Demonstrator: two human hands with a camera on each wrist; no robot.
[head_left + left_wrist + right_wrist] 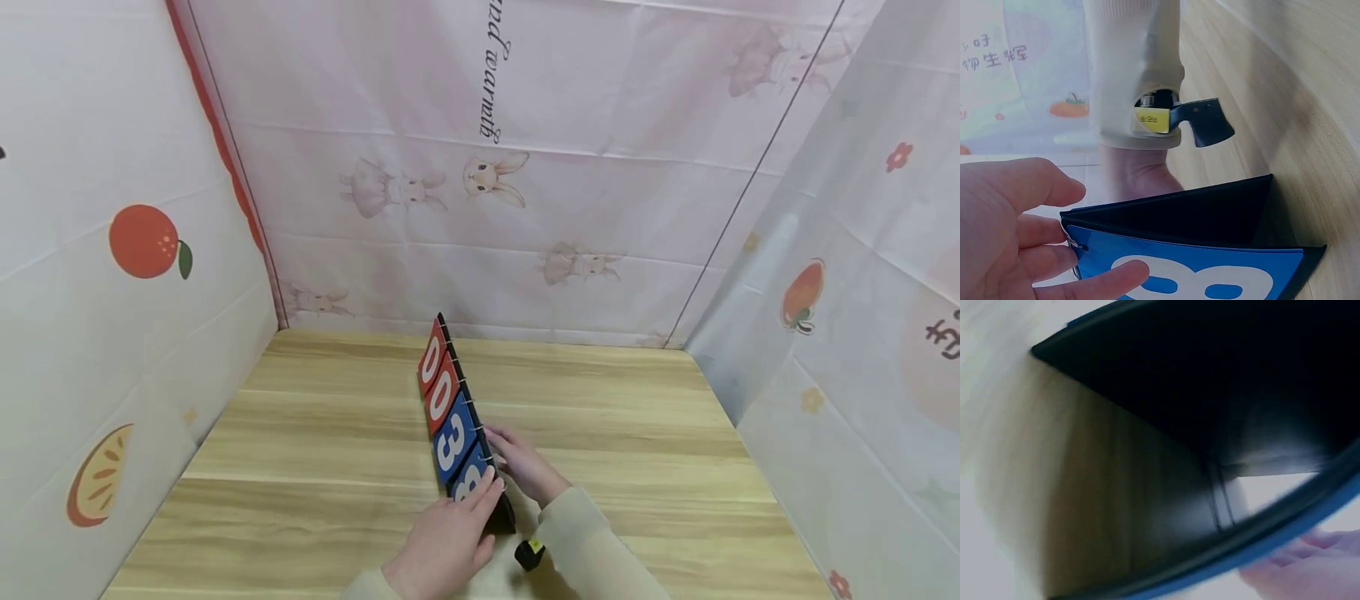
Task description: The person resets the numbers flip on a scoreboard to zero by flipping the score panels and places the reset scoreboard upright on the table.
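A tabletop flip scoreboard (pixel 452 442) stands like a tent on the table, with red cards reading 0 and 0 and blue cards reading 3 and 8. Ring bindings run along its top edge. My left hand (pixel 450 533) touches the near end. In the left wrist view, one straight finger (pixel 1119 278) of it lies across the blue 8 card (pixel 1191 272), and the thumb sits above the top edge. On the far side, my right hand (pixel 528 467) touches the back near the ridge; its fingertips are partly hidden. The right wrist view looks into the scoreboard's dark hollow inside (pixel 1166 381).
Wood-grain table (pixel 315 433) lies around the scoreboard. Printed cloth walls (pixel 420 275) enclose the back and both sides. A small black device with a yellow label (pixel 529 554) pokes out of the right sleeve cuff, close to the scoreboard's near end.
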